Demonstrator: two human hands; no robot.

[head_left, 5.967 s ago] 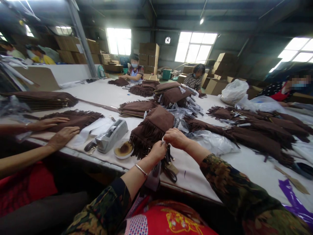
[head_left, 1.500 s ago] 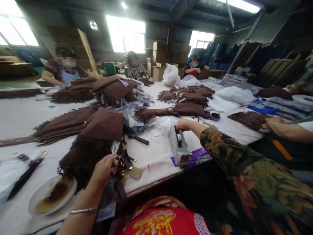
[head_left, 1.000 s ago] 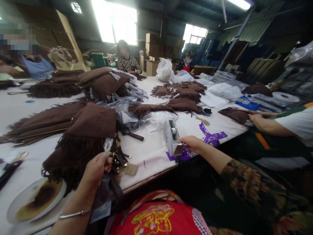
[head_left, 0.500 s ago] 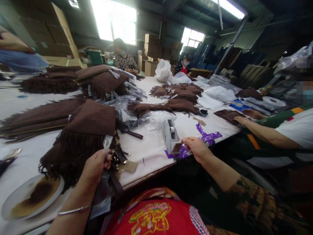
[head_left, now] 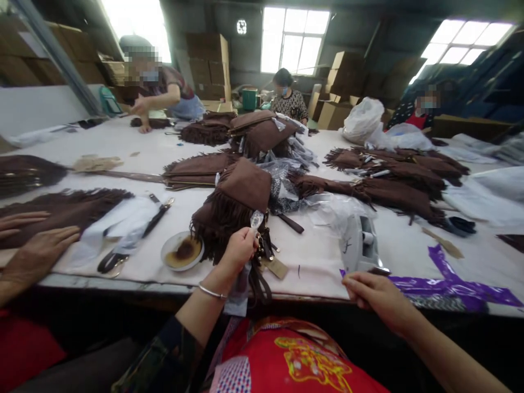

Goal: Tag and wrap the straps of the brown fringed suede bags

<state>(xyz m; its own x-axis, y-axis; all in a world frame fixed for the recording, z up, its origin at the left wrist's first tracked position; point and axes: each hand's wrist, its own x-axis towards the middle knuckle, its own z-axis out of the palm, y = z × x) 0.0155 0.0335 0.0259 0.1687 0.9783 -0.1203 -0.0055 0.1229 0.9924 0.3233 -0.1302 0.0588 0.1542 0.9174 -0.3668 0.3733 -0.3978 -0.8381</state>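
1. At the near left, a brown fringed piece [head_left: 82,204] is partly covered by a co-worker's hands [head_left: 39,256], laid on it.
2. To the right of it, a white sheet [head_left: 104,218] and a black strap [head_left: 158,221] with a metal clasp are seen on the table [head_left: 313,259].
3. Nearer the middle, a brown-stained pad [head_left: 184,249] is held in a white dish [head_left: 171,262], just left of the fringe.
4. In the near middle, a brown fringed bag [head_left: 248,183] is seen atop more fringed brown material.
5. At that bag's near right corner, clear plastic [head_left: 256,219] is gripped by the left hand [head_left: 240,248]; the fingers are closed around it, and plastic is left hanging below the fist over the table edge.
6. Just right of the left hand, a tan tag [head_left: 277,268] is seen lying beside small metal fittings [head_left: 268,248].
7. Farther right, a grey tape dispenser [head_left: 357,245] is stood near the table's edge. The right hand [head_left: 370,289] is held just on its near side, fingers drawn narrowly together; whether anything is pinched cannot be told.
8. At the near right, purple plastic [head_left: 454,284] is spread along the edge, with brown fringed bags [head_left: 403,194] laid farther off.
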